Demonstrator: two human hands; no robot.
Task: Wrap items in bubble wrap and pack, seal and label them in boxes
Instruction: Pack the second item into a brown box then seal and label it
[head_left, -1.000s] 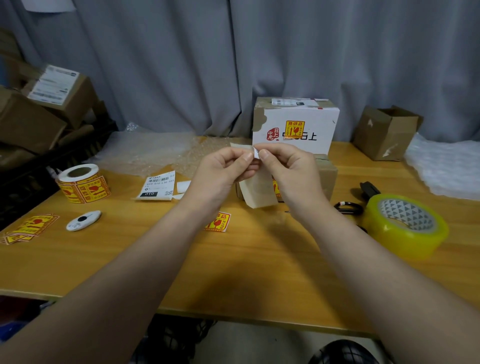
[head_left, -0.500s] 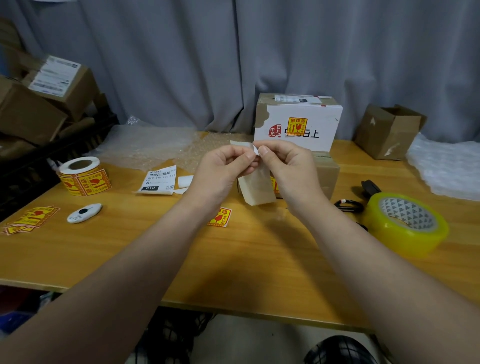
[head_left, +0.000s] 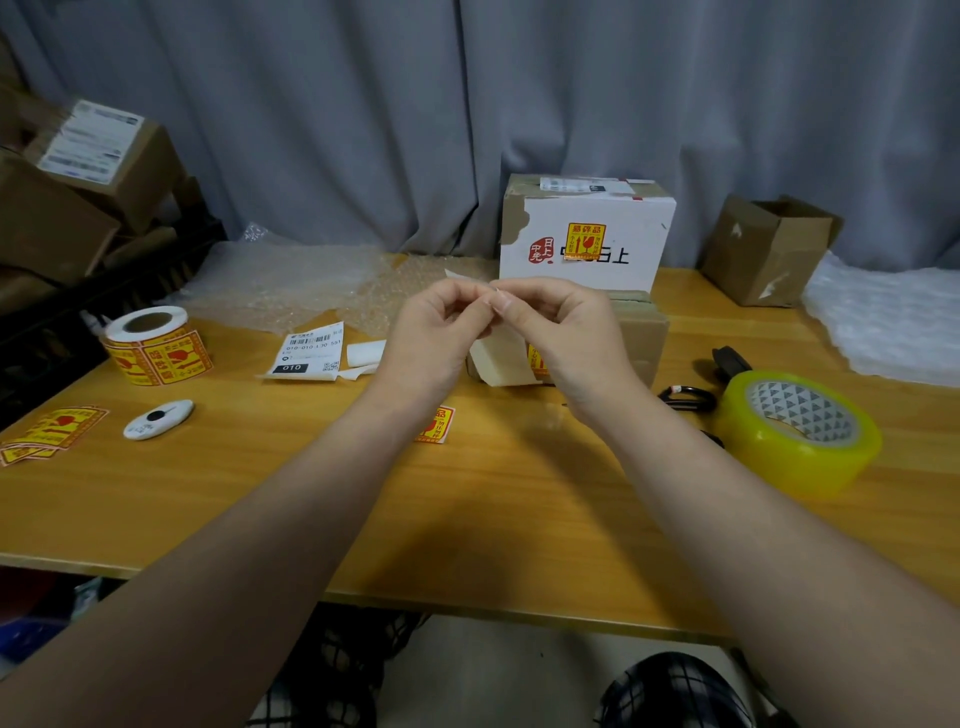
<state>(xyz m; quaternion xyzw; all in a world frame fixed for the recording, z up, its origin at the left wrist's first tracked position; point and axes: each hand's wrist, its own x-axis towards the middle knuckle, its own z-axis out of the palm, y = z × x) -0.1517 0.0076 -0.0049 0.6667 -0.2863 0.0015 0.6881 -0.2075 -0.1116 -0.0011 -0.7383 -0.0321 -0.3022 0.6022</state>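
My left hand (head_left: 434, 332) and my right hand (head_left: 558, 327) are raised together above the table, both pinching the top edge of a pale label sheet (head_left: 506, 358) that hangs down between them. Just behind the hands a small brown box (head_left: 641, 343) lies on the table, with a yellow fragile sticker on its front partly hidden by my right hand. A larger white box (head_left: 587, 234) bearing a fragile sticker stands behind it. A printed shipping label (head_left: 309, 353) lies flat to the left.
A roll of fragile stickers (head_left: 156, 345) and loose stickers (head_left: 52, 431) lie at left, beside a small white cutter (head_left: 158, 418). A yellow tape roll (head_left: 800, 431) sits at right. Bubble wrap (head_left: 291, 286) spreads at the back, an open carton (head_left: 769, 249) far right, stacked boxes (head_left: 78, 182) far left.
The hands stay together on the label sheet; the fingertips have shifted slightly along its top edge. The view has tilted a little.
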